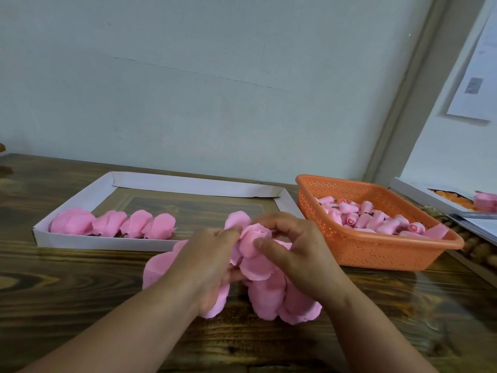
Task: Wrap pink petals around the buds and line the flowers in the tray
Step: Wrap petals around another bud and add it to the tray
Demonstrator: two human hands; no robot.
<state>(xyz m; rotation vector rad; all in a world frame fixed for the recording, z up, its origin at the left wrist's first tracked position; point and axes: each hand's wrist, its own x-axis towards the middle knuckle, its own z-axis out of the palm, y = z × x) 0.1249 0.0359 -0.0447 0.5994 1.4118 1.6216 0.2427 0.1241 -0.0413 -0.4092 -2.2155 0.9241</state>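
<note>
Head view: left hand point(212, 254) and right hand point(293, 246) pinch petals around a pink bud point(256, 232); the white tray point(80, 242) lies far left of them.

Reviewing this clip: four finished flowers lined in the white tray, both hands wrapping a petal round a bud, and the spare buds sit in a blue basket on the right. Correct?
Not quite: the basket is orange, not blue, as the head view shows. The rest holds: four flowers in the tray, both the left hand and the right hand on the bud, spare buds on the right.
</note>
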